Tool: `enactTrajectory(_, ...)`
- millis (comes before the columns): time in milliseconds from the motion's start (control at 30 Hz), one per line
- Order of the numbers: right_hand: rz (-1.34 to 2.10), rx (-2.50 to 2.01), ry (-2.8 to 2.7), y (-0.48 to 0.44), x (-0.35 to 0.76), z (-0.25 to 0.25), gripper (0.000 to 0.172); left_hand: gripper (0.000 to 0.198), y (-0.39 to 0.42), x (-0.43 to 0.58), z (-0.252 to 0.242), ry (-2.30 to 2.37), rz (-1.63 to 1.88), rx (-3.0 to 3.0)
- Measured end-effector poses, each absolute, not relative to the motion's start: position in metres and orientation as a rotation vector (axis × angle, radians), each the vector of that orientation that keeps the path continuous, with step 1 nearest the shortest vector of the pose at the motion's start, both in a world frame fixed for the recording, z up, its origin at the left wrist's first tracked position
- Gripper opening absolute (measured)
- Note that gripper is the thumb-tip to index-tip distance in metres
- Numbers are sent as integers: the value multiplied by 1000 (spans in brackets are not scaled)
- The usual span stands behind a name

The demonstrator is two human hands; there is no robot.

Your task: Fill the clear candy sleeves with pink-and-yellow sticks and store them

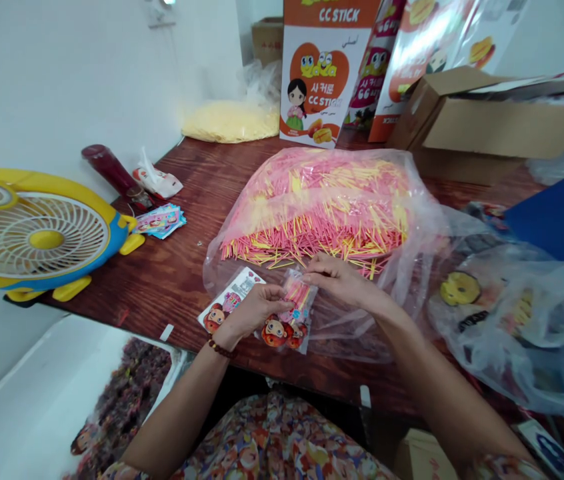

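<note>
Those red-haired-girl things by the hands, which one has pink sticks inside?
The clear packet held between the left hand and the right hand. Pink sticks show through it; the white printed piece to its left shows none.

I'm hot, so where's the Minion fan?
In the head view, the Minion fan stands at the left end of the wooden table, beside small printed cards.

Red-brown wooden table (177,280), clear bag of pink and yellow sticks (322,210), yellow fan (47,239), printed carton (319,80)
</note>
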State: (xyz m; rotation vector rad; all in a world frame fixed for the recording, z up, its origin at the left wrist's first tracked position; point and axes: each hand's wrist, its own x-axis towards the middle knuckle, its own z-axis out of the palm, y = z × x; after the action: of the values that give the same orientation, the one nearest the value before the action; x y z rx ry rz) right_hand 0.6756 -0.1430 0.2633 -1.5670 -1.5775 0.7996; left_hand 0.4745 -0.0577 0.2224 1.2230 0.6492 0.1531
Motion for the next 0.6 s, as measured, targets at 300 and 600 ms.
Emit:
enactTrajectory(300,893,-1573,-1080,-159,669,230,23,30,-64,446,209,783,305,1166)
enactTrajectory(600,1124,-1635,-940,-160,630,181,35,26,-67,460,191,816,387,1659)
